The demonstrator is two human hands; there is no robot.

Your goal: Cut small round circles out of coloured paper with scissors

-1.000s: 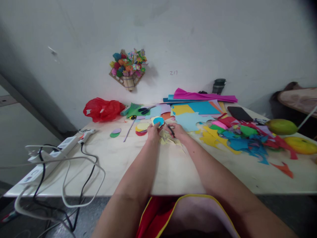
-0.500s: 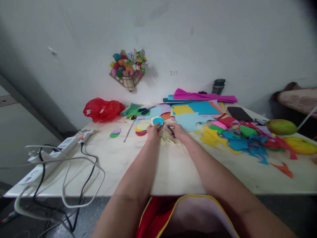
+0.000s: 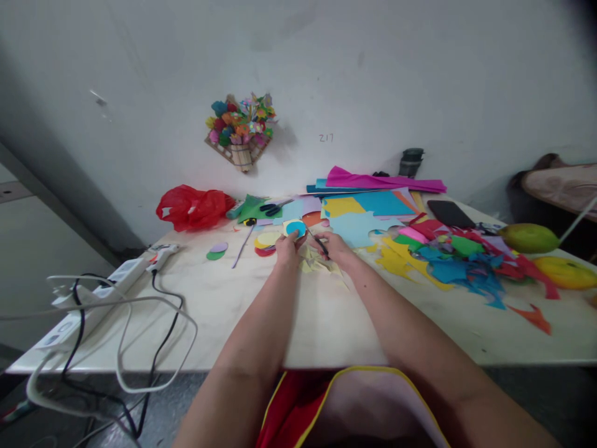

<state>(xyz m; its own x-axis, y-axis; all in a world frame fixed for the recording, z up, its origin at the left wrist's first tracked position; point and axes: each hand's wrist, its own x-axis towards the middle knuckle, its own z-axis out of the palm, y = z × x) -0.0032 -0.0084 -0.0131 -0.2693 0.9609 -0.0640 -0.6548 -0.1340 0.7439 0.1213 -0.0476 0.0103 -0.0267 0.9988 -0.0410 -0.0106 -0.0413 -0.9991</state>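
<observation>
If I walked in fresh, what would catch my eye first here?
Probably the bright paper flowers on the wall, above the table. Then the crumpled red bag at the table's back left and the jumble of colored scraps on the right. In the middle, the left hand holds a blue disc over pale paper, beside scissors in the right hand.

Two scissors (image 3: 321, 245), two fruits (image 3: 529, 238) (just one phone (image 3: 451, 214)).

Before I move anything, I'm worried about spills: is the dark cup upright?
Upright: the dark cup stands with its wider end uppermost.
</observation>
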